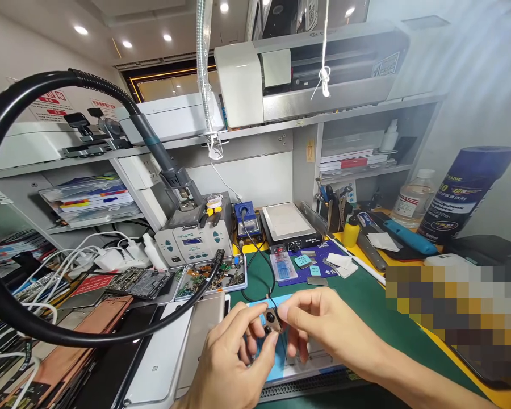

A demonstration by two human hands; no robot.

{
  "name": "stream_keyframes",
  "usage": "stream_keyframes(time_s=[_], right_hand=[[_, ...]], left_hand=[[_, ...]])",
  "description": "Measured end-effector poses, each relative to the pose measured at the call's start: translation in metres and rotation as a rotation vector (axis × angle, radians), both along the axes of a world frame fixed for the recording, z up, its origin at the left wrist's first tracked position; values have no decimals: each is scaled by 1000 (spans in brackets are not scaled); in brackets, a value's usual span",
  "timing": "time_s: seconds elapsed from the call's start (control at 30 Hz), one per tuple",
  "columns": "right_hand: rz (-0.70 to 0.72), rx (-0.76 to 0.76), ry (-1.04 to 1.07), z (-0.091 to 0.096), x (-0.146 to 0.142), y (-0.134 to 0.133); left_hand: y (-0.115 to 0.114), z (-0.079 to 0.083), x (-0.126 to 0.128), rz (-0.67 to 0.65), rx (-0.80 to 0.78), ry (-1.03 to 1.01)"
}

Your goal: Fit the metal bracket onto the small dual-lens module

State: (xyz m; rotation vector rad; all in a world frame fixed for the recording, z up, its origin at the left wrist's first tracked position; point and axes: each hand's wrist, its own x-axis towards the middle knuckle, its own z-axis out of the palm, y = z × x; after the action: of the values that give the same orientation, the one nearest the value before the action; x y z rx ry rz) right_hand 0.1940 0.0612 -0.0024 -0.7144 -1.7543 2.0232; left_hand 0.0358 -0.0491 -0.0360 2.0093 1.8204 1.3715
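Observation:
A small metallic piece with round black parts [272, 319] is held up at the middle front; its exact kind I cannot make out. My left hand [238, 352] grips it between thumb and fingertips from the left and below. At its upper right edge, the thumb and index finger of my right hand [315, 318] are pinched together, touching or very near the piece. A thin black cable [273, 278] runs down behind the piece. Under both hands lies a light blue and white flat work surface [281, 369] on the green mat [357, 307].
A thick black hose [111, 342] loops across the left side from a hot-air station [196, 238]. Phones [153, 363] are stacked at left. A tray of circuit boards [213, 275], a heating plate [292, 221], a spray can [464, 193] and a bottle [413, 199] stand behind.

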Motion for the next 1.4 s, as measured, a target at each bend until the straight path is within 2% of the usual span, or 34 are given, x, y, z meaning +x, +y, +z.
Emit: stream_keyframes(time_s=[0.17,0.33,0.67,0.93,1.17,1.4], right_hand=[[-8,13,20,1,2,0],[10,-42,64,2,5,1],[100,-206,121,-4,6,6],[90,-274,123,-5,4,6],[94,-247,100,-3,4,6],[1,-111,83,2,4,2]], left_hand=[[-2,-1,-3,-58,28,52],[-3,5,-5,-104,3,33],[0,14,-6,-139,-85,-155],[-1,14,-7,-91,-153,-215],[-2,14,-6,-109,-51,-98],[-3,15,-5,-102,-9,5]])
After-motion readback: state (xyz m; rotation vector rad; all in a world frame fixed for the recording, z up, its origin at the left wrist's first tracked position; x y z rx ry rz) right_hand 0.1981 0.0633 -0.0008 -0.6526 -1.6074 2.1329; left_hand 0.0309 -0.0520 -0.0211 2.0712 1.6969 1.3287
